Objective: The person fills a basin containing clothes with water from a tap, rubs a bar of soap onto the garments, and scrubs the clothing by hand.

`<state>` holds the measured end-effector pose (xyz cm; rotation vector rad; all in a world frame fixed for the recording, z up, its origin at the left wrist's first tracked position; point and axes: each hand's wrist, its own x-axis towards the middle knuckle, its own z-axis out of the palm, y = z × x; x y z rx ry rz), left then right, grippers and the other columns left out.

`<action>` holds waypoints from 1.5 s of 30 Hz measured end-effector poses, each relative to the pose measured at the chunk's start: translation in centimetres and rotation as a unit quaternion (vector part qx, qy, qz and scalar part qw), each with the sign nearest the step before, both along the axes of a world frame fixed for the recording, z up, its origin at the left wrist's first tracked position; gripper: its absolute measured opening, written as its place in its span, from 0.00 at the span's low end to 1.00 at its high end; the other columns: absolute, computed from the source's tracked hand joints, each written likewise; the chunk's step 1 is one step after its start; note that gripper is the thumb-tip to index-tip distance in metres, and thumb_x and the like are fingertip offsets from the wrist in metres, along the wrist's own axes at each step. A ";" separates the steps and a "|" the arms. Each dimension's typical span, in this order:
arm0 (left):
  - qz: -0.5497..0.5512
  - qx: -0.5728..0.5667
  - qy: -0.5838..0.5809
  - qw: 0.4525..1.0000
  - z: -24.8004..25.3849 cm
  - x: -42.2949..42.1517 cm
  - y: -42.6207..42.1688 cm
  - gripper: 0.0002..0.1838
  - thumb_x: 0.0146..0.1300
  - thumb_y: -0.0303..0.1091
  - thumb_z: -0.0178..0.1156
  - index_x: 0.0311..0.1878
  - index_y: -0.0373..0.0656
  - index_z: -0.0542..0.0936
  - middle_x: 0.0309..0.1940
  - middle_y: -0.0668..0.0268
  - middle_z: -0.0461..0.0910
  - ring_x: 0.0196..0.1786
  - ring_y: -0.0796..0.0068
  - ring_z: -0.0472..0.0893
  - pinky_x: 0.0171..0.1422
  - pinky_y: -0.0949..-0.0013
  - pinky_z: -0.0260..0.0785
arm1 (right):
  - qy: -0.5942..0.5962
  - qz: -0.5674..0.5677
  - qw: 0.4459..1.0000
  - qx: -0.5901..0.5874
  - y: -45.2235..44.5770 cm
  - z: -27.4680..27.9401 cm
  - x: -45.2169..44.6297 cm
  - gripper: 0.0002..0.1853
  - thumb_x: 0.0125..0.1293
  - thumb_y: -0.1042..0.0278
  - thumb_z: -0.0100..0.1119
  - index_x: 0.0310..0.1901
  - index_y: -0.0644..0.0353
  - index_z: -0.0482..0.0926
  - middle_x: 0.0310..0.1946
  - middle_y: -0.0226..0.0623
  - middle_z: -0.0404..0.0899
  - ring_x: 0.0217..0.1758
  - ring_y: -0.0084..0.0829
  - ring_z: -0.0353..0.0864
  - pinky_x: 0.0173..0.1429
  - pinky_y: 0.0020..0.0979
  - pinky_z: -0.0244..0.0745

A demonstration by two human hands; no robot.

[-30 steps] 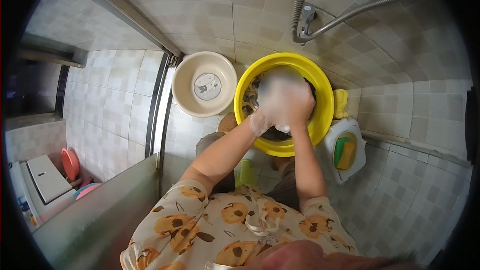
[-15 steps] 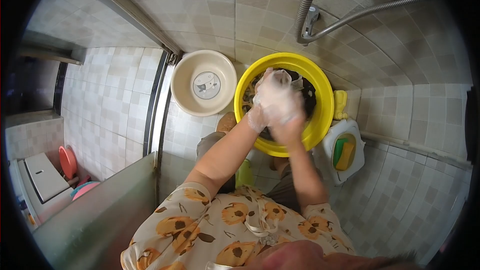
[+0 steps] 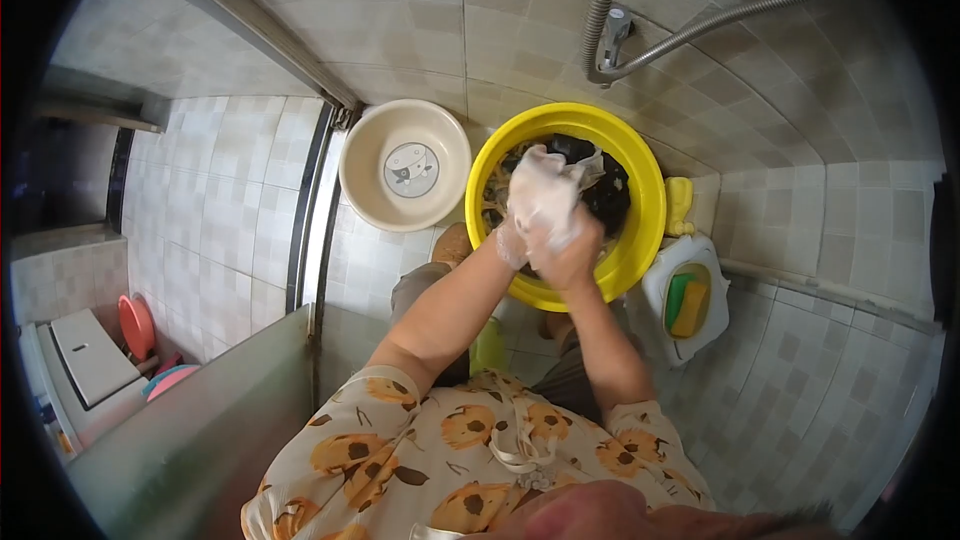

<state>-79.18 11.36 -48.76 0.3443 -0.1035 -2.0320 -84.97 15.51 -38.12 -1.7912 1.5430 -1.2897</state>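
Note:
A white, suds-covered cloth [image 3: 541, 185] is bunched up between my two hands over the yellow basin [image 3: 652, 230]. My left hand [image 3: 516, 238] comes in from the left, mostly covered by the cloth and lather, and appears closed on it. Pressed against the cloth from the right is my right hand [image 3: 570, 252], its fingers curled around the lower part and slightly blurred. Dark wet clothes [image 3: 607, 202] lie in the basin beneath, some with a pattern on the left side. Which kind of garment the white cloth is, I cannot tell.
A beige basin [image 3: 368, 198] with a cartoon cow print stands left of the yellow one. To the right is a white container [image 3: 712, 315] holding green and yellow items, with a yellow object [image 3: 679, 202] behind it. A metal shower hose [image 3: 690, 38] hangs from the wall.
My right hand has shifted slightly across the white cloth, and the blur has lessened. The cloth's bunched shape has changed, with its top now leaning a little left.

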 end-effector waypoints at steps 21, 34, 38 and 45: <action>-0.073 -0.021 -0.309 0.948 9.7 -0.3 -1.1 0.29 0.68 0.44 0.53 0.67 0.42 0.61 0.60 0.62 0.68 0.63 0.69 0.66 0.68 0.67 0.57 | -0.046 -0.103 0.988 0.105 -4.2 -3.7 -5.5 0.16 0.59 0.68 0.58 0.47 0.67 0.77 0.42 0.47 0.80 0.47 0.37 0.79 0.52 0.33 0.72; 0.026 0.194 -0.198 0.961 7.1 1.3 -2.9 0.07 0.57 0.28 0.60 0.38 0.40 0.76 0.28 0.66 0.77 0.29 0.73 0.78 0.33 0.70 0.73 | -0.177 -0.113 0.975 0.067 -4.5 -3.2 -8.2 0.19 0.66 0.73 0.53 0.57 0.66 0.70 0.53 0.40 0.73 0.57 0.31 0.72 0.63 0.30 0.66; 0.000 0.204 -0.113 0.972 8.9 2.0 -2.7 0.12 0.57 0.29 0.59 0.45 0.36 0.74 0.36 0.59 0.79 0.37 0.66 0.80 0.44 0.66 0.76 | -0.490 -0.025 0.853 0.177 -4.4 -4.3 -6.3 0.27 0.72 0.55 0.46 0.66 0.65 0.60 0.62 0.39 0.66 0.62 0.31 0.69 0.66 0.29 0.62; -0.022 0.152 0.024 0.988 9.3 2.4 -2.9 0.18 0.59 0.27 0.55 0.52 0.32 0.71 0.42 0.55 0.79 0.45 0.61 0.80 0.53 0.61 0.76 | -0.592 -0.006 0.758 0.273 -3.8 -1.8 -4.7 0.33 0.73 0.42 0.37 0.69 0.59 0.56 0.63 0.37 0.65 0.64 0.31 0.68 0.64 0.33 0.66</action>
